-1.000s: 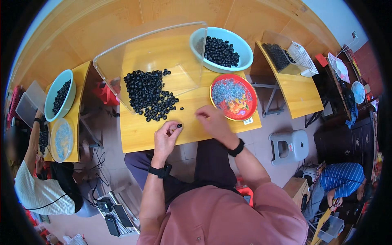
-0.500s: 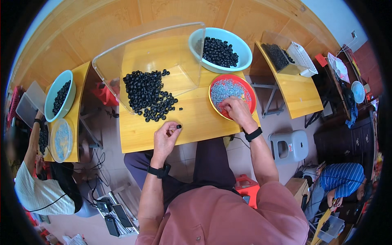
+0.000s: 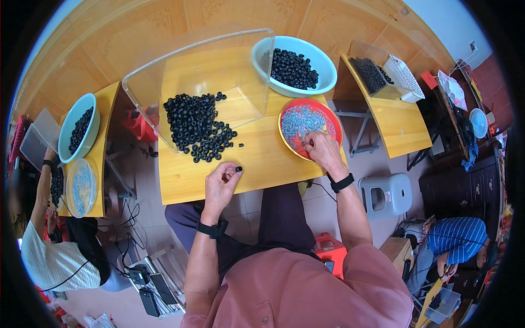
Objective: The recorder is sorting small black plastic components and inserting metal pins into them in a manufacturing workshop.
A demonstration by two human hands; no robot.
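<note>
Fingers of the left hand (image 3: 220,184) are curled, thumb and forefinger pinched on one small black ring (image 3: 238,169), held just above the wooden table (image 3: 262,164) near frame centre. The ring is dark, round, short and tube-like, the same kind as the loose pile of black rings (image 3: 194,123) spread on the tabletop up and left of the hand, partly inside an open clear plastic tray (image 3: 202,71). A few strays lie at the pile's lower edge, near the held ring but apart from it.

Fingers of the right hand (image 3: 321,150) are bent down into the red bowl (image 3: 334,121) at centre right, tips pressed among the small pale blue-grey pieces (image 3: 302,119) that fill it. Whether they grip a piece cannot be told; the fingertips are too small and partly buried.

Pose: both forearms enter from the lower edge and angle upward. The left wrist is nearly straight, back of the hand facing the camera, with a black wristband (image 3: 212,229). The right wrist sits over the near rim of the bowl, palm down, and also wears a black band (image 3: 342,182).

A light blue basin (image 3: 322,65) of more black rings stands just above the red bowl, touching the tray's right corner. Another person sits at the far left edge beside a second table.
</note>
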